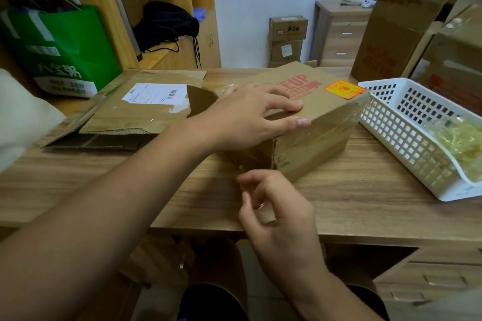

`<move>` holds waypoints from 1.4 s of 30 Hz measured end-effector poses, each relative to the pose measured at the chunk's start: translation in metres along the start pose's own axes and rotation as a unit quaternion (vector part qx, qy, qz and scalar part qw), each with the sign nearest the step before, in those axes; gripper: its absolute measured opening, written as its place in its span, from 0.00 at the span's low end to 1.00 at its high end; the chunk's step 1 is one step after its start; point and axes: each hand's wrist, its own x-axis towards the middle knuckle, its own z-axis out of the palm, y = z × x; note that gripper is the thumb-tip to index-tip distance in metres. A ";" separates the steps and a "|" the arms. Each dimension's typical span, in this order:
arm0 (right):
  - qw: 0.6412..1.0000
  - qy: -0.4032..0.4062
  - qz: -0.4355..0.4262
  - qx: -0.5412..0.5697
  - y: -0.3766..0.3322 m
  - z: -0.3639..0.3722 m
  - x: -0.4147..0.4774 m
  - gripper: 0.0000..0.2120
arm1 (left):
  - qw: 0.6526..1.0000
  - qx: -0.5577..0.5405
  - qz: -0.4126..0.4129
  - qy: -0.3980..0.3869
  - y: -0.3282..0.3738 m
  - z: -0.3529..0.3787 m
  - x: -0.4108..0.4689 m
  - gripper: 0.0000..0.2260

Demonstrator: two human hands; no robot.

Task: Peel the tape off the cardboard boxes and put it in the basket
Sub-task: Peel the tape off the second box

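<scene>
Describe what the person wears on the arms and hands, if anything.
The left hand and right hand are bare: no gloves, and no watch or wristband shows. The left forearm and right forearm are uncovered to the frame edge, so no sleeves are in view. The visible nails look short and unpainted.
</scene>
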 end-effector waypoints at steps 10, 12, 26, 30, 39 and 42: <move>0.994 -0.069 0.068 0.058 -0.005 0.006 -0.003 0.17 | 0.991 -0.092 -0.015 -0.098 -0.009 -0.019 0.009 0.17; 0.988 -0.063 0.102 0.094 -0.002 -0.006 0.002 0.21 | 0.989 -0.109 -0.013 -0.101 -0.011 -0.020 0.010 0.16; 0.976 0.023 0.150 0.159 -0.003 -0.129 0.052 0.21 | 0.996 -0.066 0.004 -0.052 -0.013 -0.006 0.000 0.18; 0.986 0.048 0.149 0.057 0.007 -0.169 0.062 0.09 | 0.996 -0.075 0.005 -0.048 -0.015 -0.005 -0.002 0.16; 0.975 0.084 0.182 -0.096 0.019 -0.233 0.090 0.04 | 0.994 -0.101 0.020 -0.047 -0.023 -0.005 -0.006 0.19; 0.958 0.090 0.178 -0.207 0.027 -0.250 0.098 0.02 | 0.993 -0.104 0.026 -0.044 -0.025 -0.003 -0.006 0.20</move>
